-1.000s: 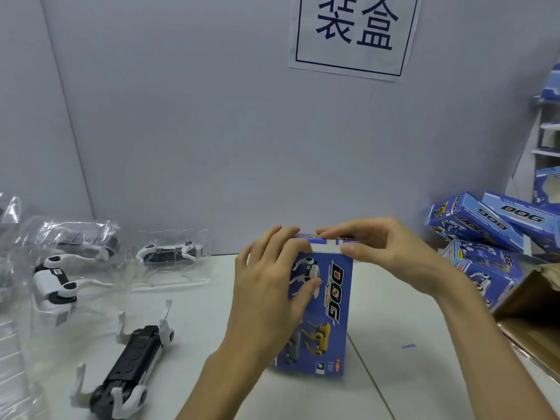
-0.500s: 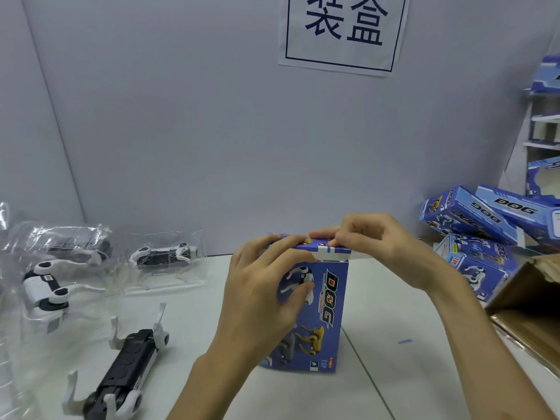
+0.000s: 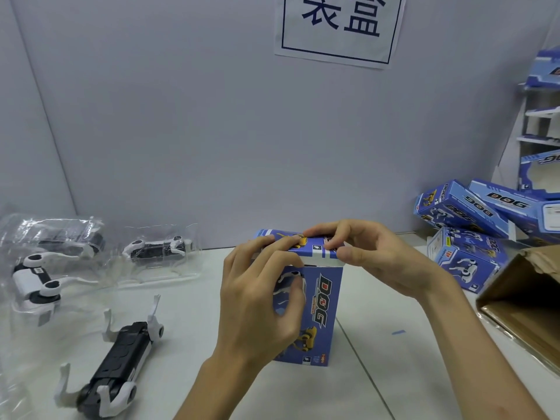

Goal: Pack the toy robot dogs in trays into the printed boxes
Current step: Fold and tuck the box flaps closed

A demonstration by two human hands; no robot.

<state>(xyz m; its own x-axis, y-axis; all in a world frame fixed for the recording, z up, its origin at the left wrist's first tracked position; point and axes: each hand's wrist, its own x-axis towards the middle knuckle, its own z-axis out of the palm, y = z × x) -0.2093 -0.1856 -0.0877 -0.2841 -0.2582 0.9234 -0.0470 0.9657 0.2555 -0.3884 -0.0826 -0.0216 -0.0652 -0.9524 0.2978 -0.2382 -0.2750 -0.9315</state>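
Note:
A blue printed DOG box [image 3: 321,310] stands upright on the white table [image 3: 378,374] in the middle. My left hand [image 3: 260,301] grips its left side, thumb on the front face, fingertips lying on the folded top flap. My right hand [image 3: 372,259] pinches the top flap at its right front edge. A black and white toy robot dog [image 3: 118,362] lies loose at the lower left. Two more dogs sit in clear plastic trays: one at the far left [image 3: 36,283], one further back [image 3: 157,248].
Several packed blue boxes [image 3: 466,225] are piled at the right, beside an open cardboard carton [image 3: 527,301]. Flat box blanks stand on a shelf [image 3: 539,122] at the far right. A grey partition with a paper sign [image 3: 339,28] closes off the back.
The box's top flap has come down flat over the opening. My right-hand fingers shifted along its top edge while my left hand kept its grip on the side.

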